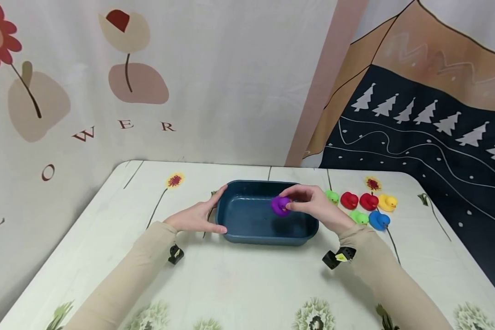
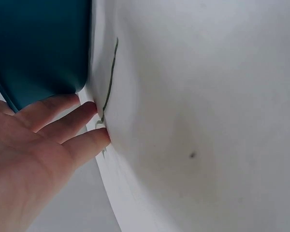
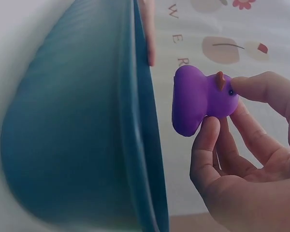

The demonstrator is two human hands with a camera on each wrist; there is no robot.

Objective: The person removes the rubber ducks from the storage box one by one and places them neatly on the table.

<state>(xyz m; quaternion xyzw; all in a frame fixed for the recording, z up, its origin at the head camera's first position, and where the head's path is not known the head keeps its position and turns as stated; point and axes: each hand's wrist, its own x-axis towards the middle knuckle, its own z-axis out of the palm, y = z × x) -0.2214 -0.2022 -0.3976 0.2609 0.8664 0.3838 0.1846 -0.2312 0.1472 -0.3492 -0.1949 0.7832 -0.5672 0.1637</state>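
A purple rubber duck [image 1: 279, 206] with an orange beak is pinched between the thumb and fingers of my right hand [image 1: 313, 204]. In the head view it overlaps the inside of a dark blue-green rectangular basin [image 1: 247, 213]. The right wrist view shows the duck [image 3: 198, 99] tipped sideways, apart from the basin's rim [image 3: 130, 121]. My left hand [image 1: 198, 215] spans the basin's left end, thumb at the near corner and fingers toward the far one. In the left wrist view, fairly straight fingers [image 2: 67, 121] lie beside the basin wall [image 2: 43, 53].
Right of the basin sit several rubber ducks: green [image 1: 332, 197] and red [image 1: 349, 200] ones, a yellow one [image 1: 387, 202] and a blue one [image 1: 379, 220]. They stand close together past my right wrist. A flower-printed cloth [image 1: 247, 284] covers the table; printed curtains hang behind it.
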